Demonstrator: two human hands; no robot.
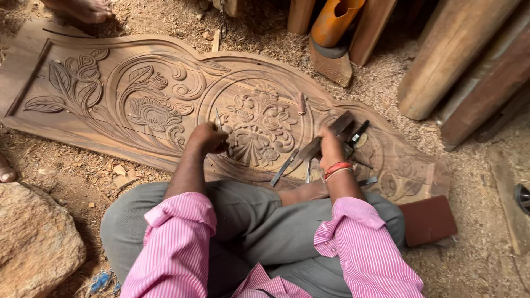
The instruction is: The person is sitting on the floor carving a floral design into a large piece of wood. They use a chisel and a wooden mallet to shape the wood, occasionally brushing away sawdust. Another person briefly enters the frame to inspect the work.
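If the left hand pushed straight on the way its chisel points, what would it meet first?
Probably the carved central flower on the wood panel: the left hand holds a thin chisel beside that relief. Depth is unclear, so the tip may already touch it.

Pink striped sleeves, grey trousers

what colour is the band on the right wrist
Red-orange, with a thin pale strand beside it; the wrist band shows best in the head view.

Brown carved panel (165,94), floral scrolls

Pink-and-white striped sleeves (176,248) at lower frame, grey trousers (259,221) (plain), orange pipe (334,19) at top, red bangles (337,168).
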